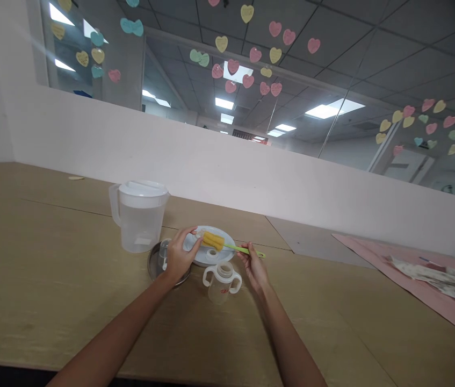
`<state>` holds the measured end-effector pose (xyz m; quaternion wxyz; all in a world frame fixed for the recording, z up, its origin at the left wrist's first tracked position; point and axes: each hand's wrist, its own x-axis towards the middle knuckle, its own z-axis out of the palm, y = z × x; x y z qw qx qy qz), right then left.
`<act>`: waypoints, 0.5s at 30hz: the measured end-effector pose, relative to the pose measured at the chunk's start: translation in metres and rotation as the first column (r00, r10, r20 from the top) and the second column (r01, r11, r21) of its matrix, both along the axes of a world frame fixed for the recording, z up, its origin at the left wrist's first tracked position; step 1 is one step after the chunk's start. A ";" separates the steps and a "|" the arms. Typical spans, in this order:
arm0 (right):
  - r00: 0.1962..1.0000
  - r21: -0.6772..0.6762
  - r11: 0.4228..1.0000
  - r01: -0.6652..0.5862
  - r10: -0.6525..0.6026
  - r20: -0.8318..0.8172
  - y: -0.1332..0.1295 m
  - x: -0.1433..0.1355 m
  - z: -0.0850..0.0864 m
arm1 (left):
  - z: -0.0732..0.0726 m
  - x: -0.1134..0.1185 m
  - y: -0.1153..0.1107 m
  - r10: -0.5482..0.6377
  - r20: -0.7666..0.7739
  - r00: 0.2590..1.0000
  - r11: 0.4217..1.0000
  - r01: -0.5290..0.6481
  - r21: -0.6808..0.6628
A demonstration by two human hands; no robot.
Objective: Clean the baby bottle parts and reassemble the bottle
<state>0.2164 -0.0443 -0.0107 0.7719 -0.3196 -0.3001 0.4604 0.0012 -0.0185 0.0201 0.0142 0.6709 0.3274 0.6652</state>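
Note:
My right hand (254, 266) grips the green handle of a bottle brush (213, 241) with a yellow sponge head. The brush lies nearly level above a pale blue plate (197, 262). At the sponge's tip, my left hand (181, 252) pinches a small clear piece (200, 233) that looks like a bottle nipple; the fingers partly cover it. A white ring (211, 253) rests on the plate under the sponge. Between my forearms stands a two-handled baby bottle (219, 285), upright and uncapped. Beside my left hand, a clear cap (164, 250) sits in a round metal dish (155, 271), partly hidden.
A lidded plastic pitcher (142, 220) holding clear liquid stands left of the plate. To the right, a pink cloth (408, 285) lies with a whitish bundle (440, 277) on it. A low white wall (211, 166) with glass above borders the wooden table (50, 279).

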 end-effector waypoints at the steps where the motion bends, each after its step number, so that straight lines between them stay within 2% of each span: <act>1: 1.000 -0.002 1.000 -0.011 0.011 0.018 0.000 -0.001 0.000 | 0.000 0.000 0.000 -0.008 0.001 1.000 1.000 0.008 0.003; 9: 1.000 0.009 1.000 0.012 -0.012 0.002 0.001 0.000 -0.003 | -0.004 0.002 0.003 -0.087 0.031 0.996 0.992 0.090 -0.089; 15: 0.999 -0.007 1.000 0.025 -0.025 -0.023 0.002 0.002 -0.004 | -0.008 0.000 0.010 -0.106 -0.046 0.993 0.990 0.101 -0.097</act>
